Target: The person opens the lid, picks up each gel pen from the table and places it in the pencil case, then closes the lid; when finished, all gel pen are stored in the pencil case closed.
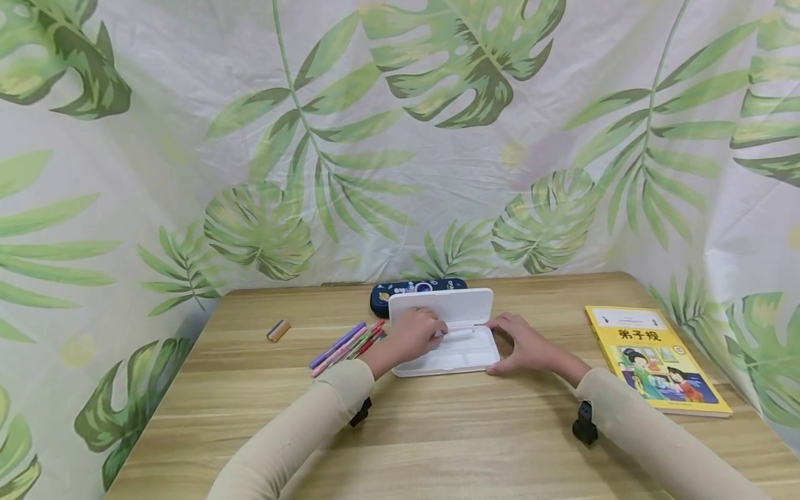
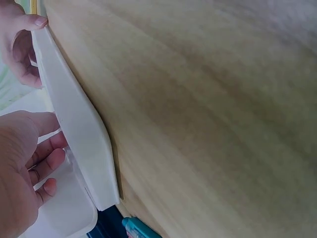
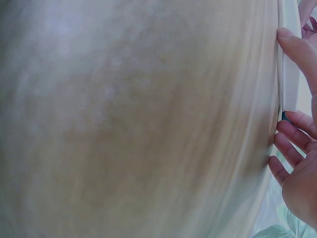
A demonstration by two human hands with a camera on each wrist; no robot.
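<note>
A white pencil case lies on the table with its lid raised. My left hand reaches into it from the left, fingers bent, at one end of a slim white pen. In the left wrist view the tips of this hand's thumb and index finger are hidden behind the case's front wall. At the right end, my right hand holds the case between thumb and fingers. The right wrist view shows that thumb on the case's edge.
A dark blue pencil case stands behind the white one. Several colored pens lie to the left, with a small orange-and-blue block farther left. On the right is a yellow book. A leaf-patterned curtain hangs behind the table.
</note>
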